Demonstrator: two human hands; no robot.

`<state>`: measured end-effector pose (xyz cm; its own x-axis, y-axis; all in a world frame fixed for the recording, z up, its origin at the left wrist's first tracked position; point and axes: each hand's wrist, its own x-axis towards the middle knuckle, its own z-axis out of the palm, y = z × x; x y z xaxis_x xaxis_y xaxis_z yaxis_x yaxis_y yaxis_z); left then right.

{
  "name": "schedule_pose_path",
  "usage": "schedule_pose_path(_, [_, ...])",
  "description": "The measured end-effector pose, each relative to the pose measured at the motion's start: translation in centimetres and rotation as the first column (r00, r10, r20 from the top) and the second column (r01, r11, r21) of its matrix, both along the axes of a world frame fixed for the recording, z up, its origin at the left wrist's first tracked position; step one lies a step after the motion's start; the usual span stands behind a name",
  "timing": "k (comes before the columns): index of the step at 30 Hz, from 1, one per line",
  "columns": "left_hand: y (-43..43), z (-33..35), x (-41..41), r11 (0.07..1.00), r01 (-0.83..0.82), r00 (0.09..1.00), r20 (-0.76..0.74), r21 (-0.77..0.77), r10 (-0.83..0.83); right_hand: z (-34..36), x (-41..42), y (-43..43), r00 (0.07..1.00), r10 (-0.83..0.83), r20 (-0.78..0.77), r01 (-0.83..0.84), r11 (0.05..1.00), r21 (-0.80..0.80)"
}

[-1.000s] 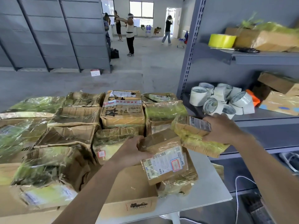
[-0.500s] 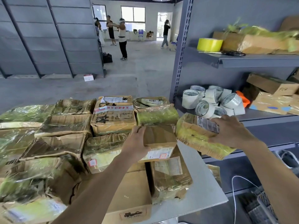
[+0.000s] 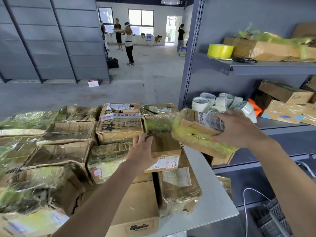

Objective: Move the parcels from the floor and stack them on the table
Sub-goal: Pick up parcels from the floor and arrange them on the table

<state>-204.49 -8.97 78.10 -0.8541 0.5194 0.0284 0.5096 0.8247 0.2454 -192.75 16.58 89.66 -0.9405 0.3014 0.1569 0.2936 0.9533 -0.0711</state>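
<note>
Several taped cardboard parcels cover the white table. My left hand grips a small brown parcel with a white label, which rests on top of other parcels near the table's right side. My right hand holds a yellow-wrapped parcel in the air, tilted, just right of and above the small brown one. A large box with black characters sits behind my left hand.
A grey metal shelf rack stands close on the right, with white tape rolls, a yellow tape roll, scissors and more boxes. A white cable hangs below. People stand far off on the concrete floor.
My left hand has carried the small brown parcel forward and set it down onto the stack. My right hand has lifted the yellow-wrapped parcel slightly up and forward.
</note>
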Motion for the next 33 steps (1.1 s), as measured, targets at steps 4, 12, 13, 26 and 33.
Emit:
schedule_pose_path(4, [-0.4, 0.6, -0.3, 0.998, 0.016, 0.998, 0.062, 0.055, -0.019, 0.8, -0.6, -1.4, 0.998, 0.055, -0.006, -0.055, 0.998, -0.014])
schedule_pose_path(12, [-0.6, 4.5, 0.6, 0.933, 0.007, 0.985, 0.159, 0.361, -0.069, 0.8, -1.2, -2.6, 0.994, 0.111, -0.005, -0.111, 0.994, -0.015])
schedule_pose_path(13, [-0.4, 5.3, 0.9, 0.905, 0.020, 0.983, 0.155, 0.425, -0.095, 0.8, -1.3, -2.6, 0.993, 0.117, -0.006, -0.118, 0.993, -0.014])
schedule_pose_path(26, [-6.5, 12.5, 1.6, 0.818, 0.039, 0.993, 0.069, 0.574, -0.096, 2.9, -3.8, -9.5, 0.907, 0.394, -0.150, -0.401, 0.916, -0.015])
schedule_pose_path(33, [-21.8, 14.9, 0.7, 0.764, -0.114, 0.992, 0.110, 0.635, 0.056, 3.8, -6.7, -22.5, 0.797, 0.577, -0.177, -0.597, 0.797, -0.094])
